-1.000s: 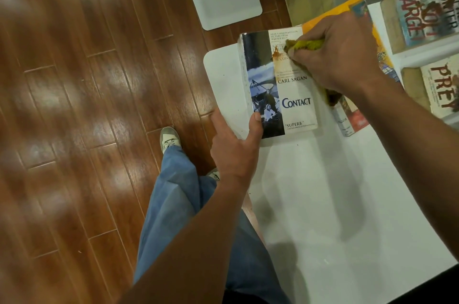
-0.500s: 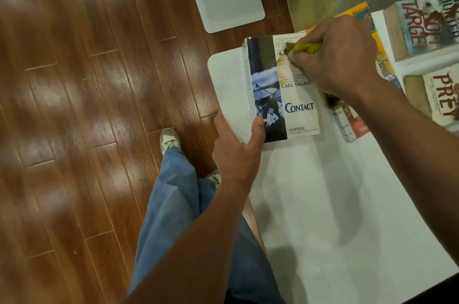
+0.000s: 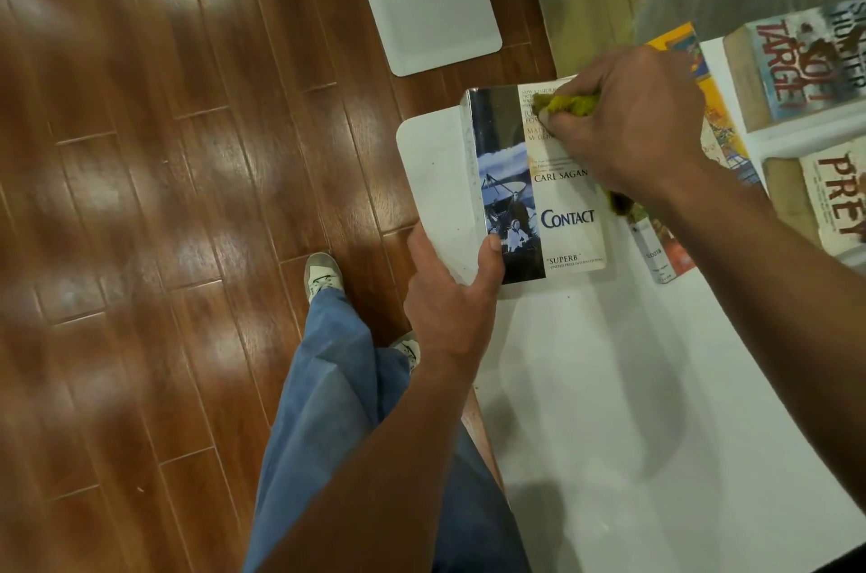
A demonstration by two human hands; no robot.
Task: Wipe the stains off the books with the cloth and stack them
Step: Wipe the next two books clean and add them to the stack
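Paperback front and centre: the Carl Sagan "Contact" book (image 3: pixel 553 193) lies cover up at the near-left corner of the white table (image 3: pixel 609 385), spine toward the table's left edge. Left hand (image 3: pixel 450 291) grasps its lower-left corner, thumb pressed on the cover by the little photo, fingers tucked under the spine side. Right hand (image 3: pixel 628 122) is clenched round a yellow-green cloth (image 3: pixel 569 104) and presses it onto the top of the cover, over the small print above the author's name; a darker tail of the cloth pokes out below the wrist, by the book's right edge.

Just right of it, partly under the right forearm, lies a yellow-and-orange book (image 3: pixel 703 104), flat on the table. Further right, two more paperbacks: "Soft Target" (image 3: pixel 806 57) at the back and "Prey" (image 3: pixel 829 193) nearer, each on what looks like a white raised surface. Below the table edge, blue trousers (image 3: pixel 337 408) and a pale sneaker (image 3: pixel 321 275) stand on the reddish wooden floor (image 3: pixel 140 197). A white base plate (image 3: pixel 431 19) sits on the floor beyond the table.
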